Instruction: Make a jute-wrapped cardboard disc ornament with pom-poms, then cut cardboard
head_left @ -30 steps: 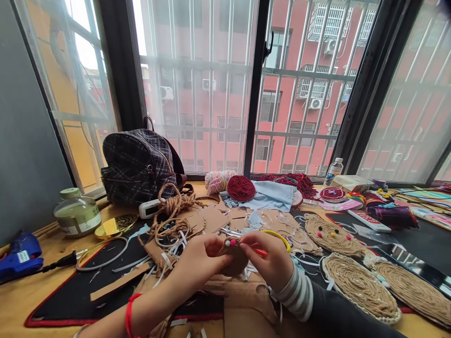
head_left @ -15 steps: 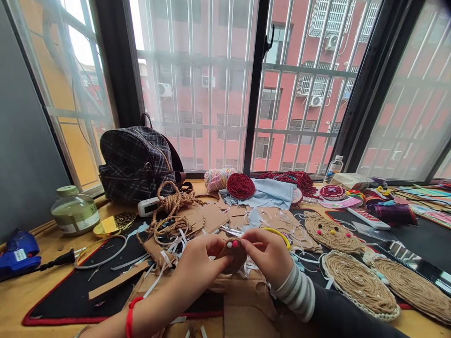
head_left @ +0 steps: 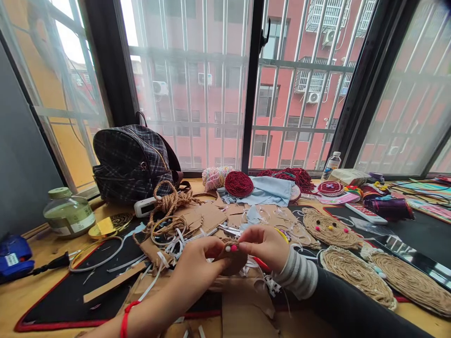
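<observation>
Between my hands is a small round brown disc (head_left: 235,266), with a white pom-pom (head_left: 228,248) and a pink pom-pom (head_left: 234,248) at its upper edge. My left hand (head_left: 200,263), a red cord at its wrist, is closed on the disc's left side. On the other side my right hand (head_left: 266,246) pinches the edge beside the pink pom-pom; its fingertips partly hide what they press on. Under the hands lie cardboard pieces (head_left: 246,305) and white strips. Scissors (head_left: 230,230) lie just behind them, and something red (head_left: 261,264) shows below the right hand.
Coiled jute discs (head_left: 357,277) lie at the right, one with pom-poms (head_left: 331,227). Jute rope (head_left: 172,202), a backpack (head_left: 134,164) and a green-lidded jar (head_left: 68,213) stand left. A blue glue gun (head_left: 16,258) sits at the far left. Yarn (head_left: 238,183) lies by the window.
The view has shifted slightly. My right hand has turned a little over the disc's edge, covering more of the yellow handle. The red thing below it has come into sight.
</observation>
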Demonstrator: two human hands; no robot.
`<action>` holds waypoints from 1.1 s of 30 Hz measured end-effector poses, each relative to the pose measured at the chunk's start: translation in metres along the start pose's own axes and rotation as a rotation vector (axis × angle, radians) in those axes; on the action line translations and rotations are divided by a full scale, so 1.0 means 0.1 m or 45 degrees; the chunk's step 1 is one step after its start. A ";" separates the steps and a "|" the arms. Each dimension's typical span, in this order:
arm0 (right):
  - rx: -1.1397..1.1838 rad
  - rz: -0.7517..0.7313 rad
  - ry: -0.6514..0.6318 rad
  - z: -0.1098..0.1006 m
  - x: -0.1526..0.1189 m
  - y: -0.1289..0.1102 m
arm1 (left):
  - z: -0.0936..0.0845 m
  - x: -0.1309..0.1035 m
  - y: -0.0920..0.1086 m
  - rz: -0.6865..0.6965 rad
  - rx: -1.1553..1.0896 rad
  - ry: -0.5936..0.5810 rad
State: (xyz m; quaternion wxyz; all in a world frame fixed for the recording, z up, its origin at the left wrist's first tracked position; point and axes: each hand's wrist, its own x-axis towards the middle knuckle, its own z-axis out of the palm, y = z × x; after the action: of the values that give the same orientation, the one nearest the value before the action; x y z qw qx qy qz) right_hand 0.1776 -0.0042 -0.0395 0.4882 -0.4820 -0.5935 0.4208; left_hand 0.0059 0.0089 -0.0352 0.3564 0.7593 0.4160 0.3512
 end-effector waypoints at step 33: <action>-0.278 -0.283 -0.216 -0.01 0.02 0.09 | -0.04 0.10 -0.11 -0.284 -0.409 -0.132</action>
State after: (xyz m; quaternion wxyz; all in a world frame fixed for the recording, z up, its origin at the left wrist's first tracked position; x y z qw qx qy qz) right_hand 0.1801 -0.0003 -0.0479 0.4247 -0.4265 -0.7243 0.3364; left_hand 0.0018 0.0231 -0.0402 0.5305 0.6590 0.4172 0.3319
